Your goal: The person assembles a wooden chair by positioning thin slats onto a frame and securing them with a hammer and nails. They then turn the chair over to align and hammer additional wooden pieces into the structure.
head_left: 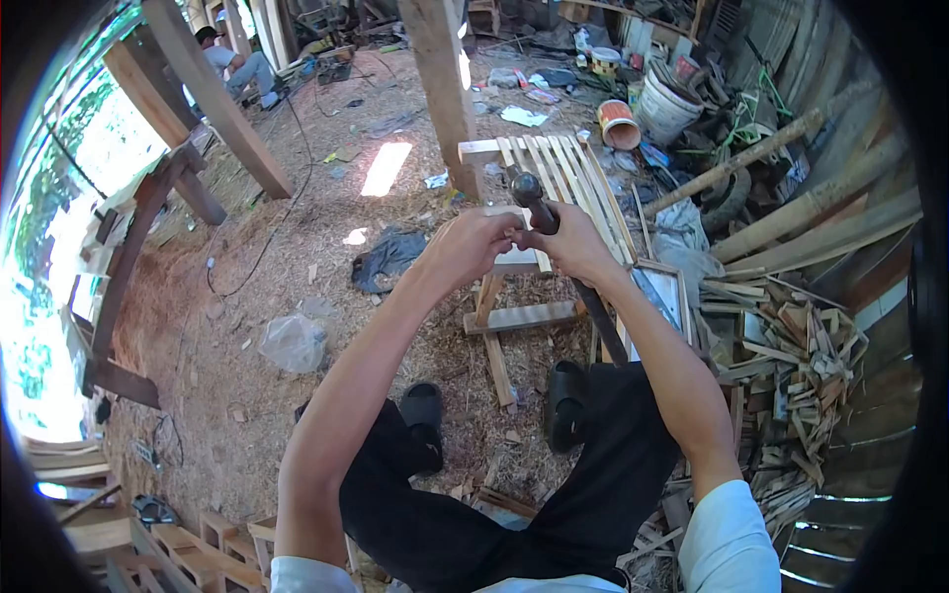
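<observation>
At one o'clock, an orange bucket (619,129) lies tipped beside a white bucket (664,111). Scrap wood (806,371) is heaped at three. A post (440,89) stands at twelve; dark plastic (386,261) lies at ten.

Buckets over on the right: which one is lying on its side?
The orange bucket: its open mouth faces the camera, while the big white bucket beside it opens upward, with things in it.
</observation>
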`<state>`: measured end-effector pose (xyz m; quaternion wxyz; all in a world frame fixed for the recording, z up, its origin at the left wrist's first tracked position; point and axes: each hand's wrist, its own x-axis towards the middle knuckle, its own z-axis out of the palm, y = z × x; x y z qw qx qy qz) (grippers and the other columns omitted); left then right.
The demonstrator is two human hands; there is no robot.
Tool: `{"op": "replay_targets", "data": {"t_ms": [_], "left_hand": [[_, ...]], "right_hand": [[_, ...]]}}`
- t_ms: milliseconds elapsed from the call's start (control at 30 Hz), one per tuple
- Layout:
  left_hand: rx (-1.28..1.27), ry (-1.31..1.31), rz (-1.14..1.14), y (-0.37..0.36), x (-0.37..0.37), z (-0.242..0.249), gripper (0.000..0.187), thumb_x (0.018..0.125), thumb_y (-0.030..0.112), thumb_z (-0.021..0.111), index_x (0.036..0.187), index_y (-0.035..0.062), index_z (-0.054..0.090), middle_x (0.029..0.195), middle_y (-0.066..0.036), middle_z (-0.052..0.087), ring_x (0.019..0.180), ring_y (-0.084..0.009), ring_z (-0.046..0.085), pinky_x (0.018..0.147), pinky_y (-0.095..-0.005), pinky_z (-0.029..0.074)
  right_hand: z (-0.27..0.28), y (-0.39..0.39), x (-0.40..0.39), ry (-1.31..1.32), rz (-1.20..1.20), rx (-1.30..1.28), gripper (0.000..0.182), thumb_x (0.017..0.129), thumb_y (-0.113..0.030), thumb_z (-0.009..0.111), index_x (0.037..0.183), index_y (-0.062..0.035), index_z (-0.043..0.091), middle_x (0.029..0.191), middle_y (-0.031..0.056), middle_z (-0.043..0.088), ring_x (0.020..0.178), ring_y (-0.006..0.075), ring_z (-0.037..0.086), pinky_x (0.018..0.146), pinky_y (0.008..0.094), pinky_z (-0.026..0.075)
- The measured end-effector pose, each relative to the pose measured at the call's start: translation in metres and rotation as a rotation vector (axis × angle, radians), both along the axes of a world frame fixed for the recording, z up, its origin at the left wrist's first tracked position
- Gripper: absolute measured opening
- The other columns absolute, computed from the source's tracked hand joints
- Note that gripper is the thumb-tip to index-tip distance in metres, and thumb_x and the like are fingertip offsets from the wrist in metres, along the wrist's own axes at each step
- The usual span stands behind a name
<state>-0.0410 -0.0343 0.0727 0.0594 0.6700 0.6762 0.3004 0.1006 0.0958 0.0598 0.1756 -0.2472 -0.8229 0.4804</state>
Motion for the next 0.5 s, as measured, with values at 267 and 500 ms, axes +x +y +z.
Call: {"op": "replay_targets", "data": {"t_ms": [267,500], "left_hand": [[-0.066,-0.474,0.296,0.040,-0.033,-0.095,0.020,0.089,0.016,0.060,0.096,-0.0013,0.066,0.079,-0.011,0.070,0.072,-0.0165,0.065,0.070,-0.0315,0.050],[-0.016,-0.455,0.377,0.056,-0.034,-0.137,0.019,0.092,0.017,0.058,0.095,0.0005,0.067,0.082,-0.006,0.069,0.077,-0.0106,0.063,0.073,-0.0272,0.049]], "right_hand": [[-0.074,0.060,0.025,-0.159,-0.129,0.217,0.032,0.078,-0.020,0.067,0.098,0.0034,0.058,0.068,0.0120,0.060,0.053,0.0187,0.059,0.050,0.0368,0.047],[-0.080,0.072,0.037,-0.327,0.007,-0.076,0.038,0.082,-0.023,0.057,0.105,0.0077,0.056,0.090,0.0276,0.065,0.091,0.0394,0.065,0.081,0.0447,0.049]]}}
